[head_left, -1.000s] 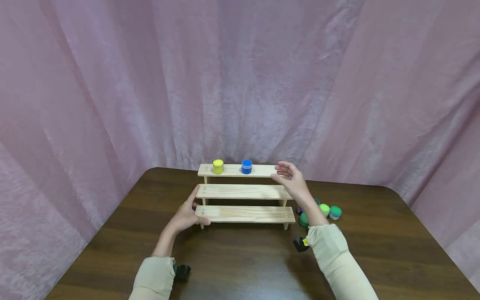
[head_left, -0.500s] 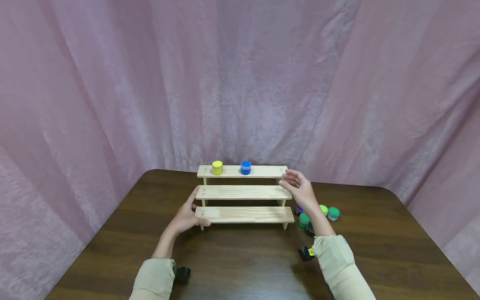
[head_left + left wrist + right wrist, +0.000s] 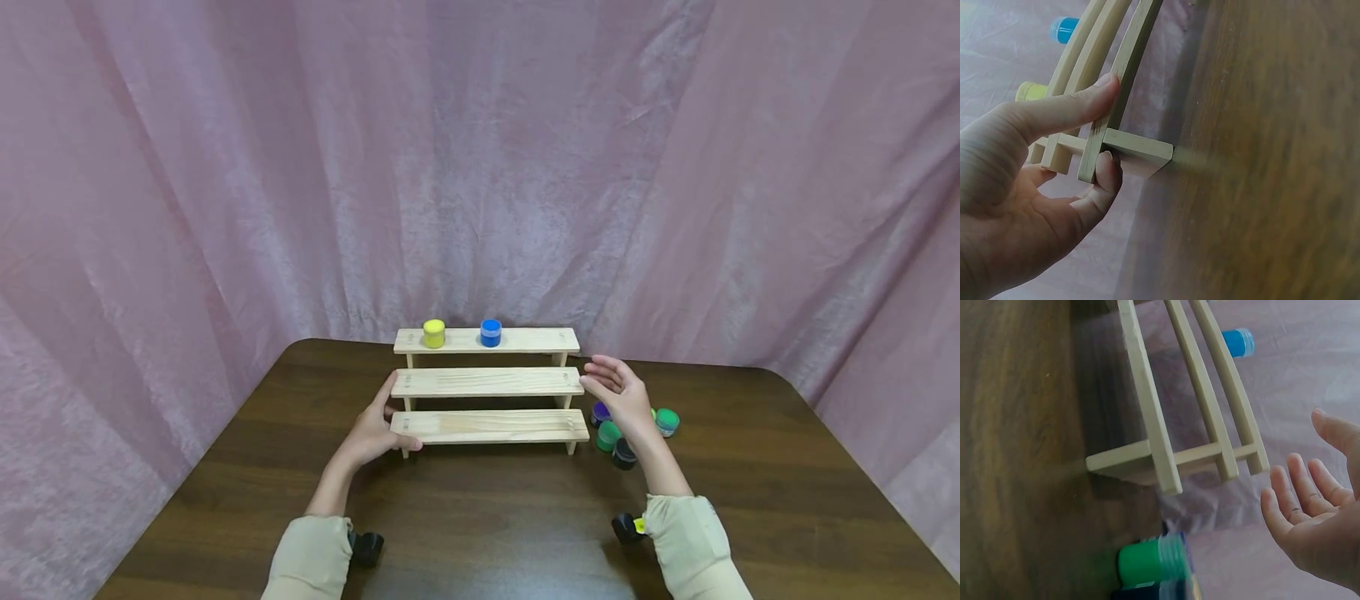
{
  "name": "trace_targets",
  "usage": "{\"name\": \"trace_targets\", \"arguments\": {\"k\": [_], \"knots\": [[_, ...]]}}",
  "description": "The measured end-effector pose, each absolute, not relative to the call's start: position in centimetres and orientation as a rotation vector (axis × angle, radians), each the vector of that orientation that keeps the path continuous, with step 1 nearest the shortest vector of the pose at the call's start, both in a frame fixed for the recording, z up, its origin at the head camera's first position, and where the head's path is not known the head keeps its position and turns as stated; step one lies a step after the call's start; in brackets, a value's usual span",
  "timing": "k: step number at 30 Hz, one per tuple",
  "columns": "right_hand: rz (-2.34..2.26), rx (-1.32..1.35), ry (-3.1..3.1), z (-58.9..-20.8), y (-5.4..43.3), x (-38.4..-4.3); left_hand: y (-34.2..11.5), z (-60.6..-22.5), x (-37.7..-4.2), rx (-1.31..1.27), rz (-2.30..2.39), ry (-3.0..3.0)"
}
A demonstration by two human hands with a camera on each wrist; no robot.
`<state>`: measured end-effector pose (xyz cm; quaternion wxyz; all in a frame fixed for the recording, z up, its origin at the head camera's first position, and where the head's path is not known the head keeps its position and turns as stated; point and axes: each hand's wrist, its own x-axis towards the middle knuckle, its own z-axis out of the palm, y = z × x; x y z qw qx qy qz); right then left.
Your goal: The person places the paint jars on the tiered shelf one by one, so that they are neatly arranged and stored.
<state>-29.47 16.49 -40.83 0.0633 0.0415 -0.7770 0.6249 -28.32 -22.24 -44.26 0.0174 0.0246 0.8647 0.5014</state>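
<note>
A three-step wooden rack [image 3: 487, 382] stands on the table. On its top step sit a yellow paint jar [image 3: 434, 335], left, and a blue paint jar [image 3: 491, 334], near the middle. My left hand [image 3: 369, 433] grips the rack's left end; in the left wrist view its thumb [image 3: 1088, 107] lies on the lowest board and a finger [image 3: 1109, 172] curls beneath. Holding nothing, my right hand [image 3: 624, 400] hovers beside the right end of the middle step, fingers loosely bent and thumb apart. In the right wrist view, that hand [image 3: 1319, 519] is apart from the boards.
Right of the rack stand several jars: purple [image 3: 600, 415], green [image 3: 608, 436], black [image 3: 624, 455] and another green one [image 3: 667, 422]. My right hand and forearm partly cover this group. A pink curtain [image 3: 525, 167] hangs behind the brown table [image 3: 480, 517].
My right hand has moved right and down, from the right end of the top step to beside the middle step. The left hand keeps its grip on the rack.
</note>
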Motion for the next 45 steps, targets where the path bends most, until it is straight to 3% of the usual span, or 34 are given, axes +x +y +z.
{"name": "trace_targets", "arguments": {"k": [33,45], "knots": [[1.985,-0.050,-2.343,-43.4,20.2,-28.2,-22.2,-44.3,-28.4,0.118,1.550,2.664],[1.978,0.057,-2.431,-43.6,23.3,-27.8,-22.4,-44.5,-28.5,0.153,1.558,2.663]]}}
